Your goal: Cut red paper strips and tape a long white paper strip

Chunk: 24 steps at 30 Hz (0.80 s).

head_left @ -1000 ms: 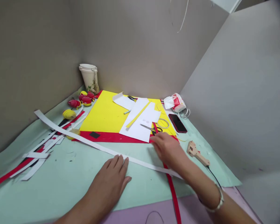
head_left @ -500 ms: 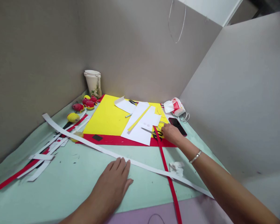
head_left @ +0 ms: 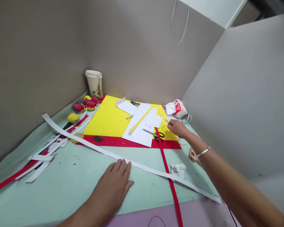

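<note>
My left hand [head_left: 113,186] lies flat and open on the pale green mat [head_left: 68,183], its fingertips touching a long white paper strip [head_left: 142,166] that runs slantwise across the mat. My right hand [head_left: 177,128] reaches far over the right edge of the yellow sheet [head_left: 106,118], with its fingers curled together; what they pinch is hidden. Black-handled scissors [head_left: 156,135] lie just left of that hand on white paper [head_left: 142,127]. A long red strip [head_left: 168,171] runs from the scissors toward me, crossing the white strip.
A crumpled tissue [head_left: 178,168] and a glue gun [head_left: 191,154] lie beside my right forearm. A paper cup [head_left: 94,83], red and yellow paper balls [head_left: 85,104] and a red-white packet [head_left: 177,107] stand at the back. Loose strips [head_left: 38,157] lie at left. Grey partition walls enclose the desk.
My right hand has moved from near the front, past the scissors, to the far right edge of the yellow sheet. The tissue has come into view. My left hand has stayed put.
</note>
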### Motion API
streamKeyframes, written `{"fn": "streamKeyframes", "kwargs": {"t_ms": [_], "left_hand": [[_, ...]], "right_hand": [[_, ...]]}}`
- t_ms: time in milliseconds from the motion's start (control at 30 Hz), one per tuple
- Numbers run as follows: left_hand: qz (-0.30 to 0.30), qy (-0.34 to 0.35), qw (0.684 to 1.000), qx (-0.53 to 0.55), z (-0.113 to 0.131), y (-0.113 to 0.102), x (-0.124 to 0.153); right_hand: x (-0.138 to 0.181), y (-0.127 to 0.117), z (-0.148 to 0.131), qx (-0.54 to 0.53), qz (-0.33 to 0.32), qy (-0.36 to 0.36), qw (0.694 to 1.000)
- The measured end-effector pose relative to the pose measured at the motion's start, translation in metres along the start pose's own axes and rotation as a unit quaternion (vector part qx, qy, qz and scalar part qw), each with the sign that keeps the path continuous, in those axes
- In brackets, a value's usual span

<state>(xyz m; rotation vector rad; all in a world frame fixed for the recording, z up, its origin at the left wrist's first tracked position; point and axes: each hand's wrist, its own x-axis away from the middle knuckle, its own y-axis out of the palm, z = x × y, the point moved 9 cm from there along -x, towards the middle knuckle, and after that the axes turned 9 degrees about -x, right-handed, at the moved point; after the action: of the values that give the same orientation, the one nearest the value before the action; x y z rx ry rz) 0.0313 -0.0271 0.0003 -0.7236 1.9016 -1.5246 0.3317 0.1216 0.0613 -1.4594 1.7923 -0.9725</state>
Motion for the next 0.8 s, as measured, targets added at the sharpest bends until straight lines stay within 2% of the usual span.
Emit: {"fn": "streamKeyframes", "kwargs": {"t_ms": [67,167,300,433,500,567,700,800], "left_hand": [[-0.006,0.002,1.000,-0.002,0.000,0.000,0.000],[-0.018,0.004,1.000,-0.006,0.000,0.000,0.000],[-0.013,-0.001,1.000,-0.001,0.000,-0.003,0.000],[-0.002,-0.008,1.000,0.007,-0.001,-0.004,0.001],[0.010,-0.008,1.000,0.014,-0.001,-0.004,0.002],[0.023,-0.011,0.999,0.020,-0.002,-0.004,0.002],[0.029,-0.007,0.999,0.028,-0.002,-0.007,0.002],[0.017,-0.001,0.999,0.028,-0.001,-0.009,0.001]], "right_hand": [[-0.004,-0.022,0.002,-0.119,0.030,0.014,0.992],[-0.004,-0.046,-0.001,-0.301,0.068,0.020,0.951],[0.022,-0.047,-0.025,-0.478,0.061,0.003,0.877],[0.078,-0.013,-0.062,-0.566,-0.010,-0.003,0.824],[0.112,0.019,-0.081,-0.655,-0.091,0.010,0.750],[0.141,0.046,-0.090,-0.696,-0.120,0.029,0.707],[0.178,0.094,-0.096,-0.713,-0.161,0.047,0.681],[0.187,0.112,-0.092,-0.721,-0.153,0.052,0.674]]}}
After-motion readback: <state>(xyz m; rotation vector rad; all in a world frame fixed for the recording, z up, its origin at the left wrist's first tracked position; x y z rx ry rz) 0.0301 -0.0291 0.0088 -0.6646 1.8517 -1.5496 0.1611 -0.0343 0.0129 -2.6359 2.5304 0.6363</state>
